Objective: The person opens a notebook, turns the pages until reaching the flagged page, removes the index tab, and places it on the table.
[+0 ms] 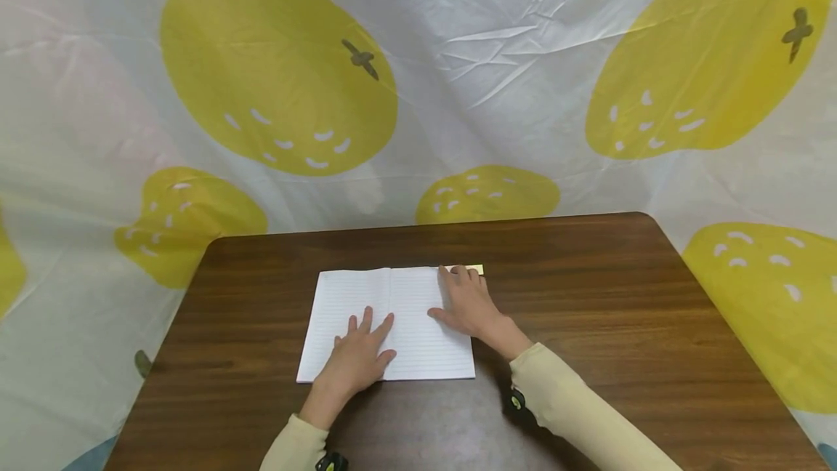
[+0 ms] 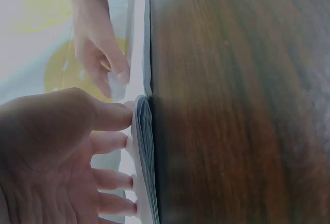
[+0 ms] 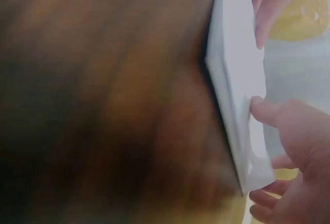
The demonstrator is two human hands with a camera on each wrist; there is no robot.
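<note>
A notebook [image 1: 415, 355] with white lined pages lies open flat on the table. A pale yellow paper tab [image 1: 479, 269] sticks out at its upper right corner. Spread over the lower middle of the pages, my left hand [image 1: 356, 356] rests with its fingers apart and its thumb near the lower edge. In the left wrist view, those fingertips touch the paper beside the fold. My right hand [image 1: 469, 304] lies over the right page, fingertips at the top corner beside the tab, thumb apart on the paper. The right wrist view shows the page corner [image 3: 259, 177] near its fingers.
The notebook sits toward the far side of a dark brown wooden table [image 1: 588, 296]. Behind the table hangs a white cloth [image 1: 418, 93] printed with large yellow fruit. Both wrists wear dark bands below pale yellow sleeves [image 1: 582, 405].
</note>
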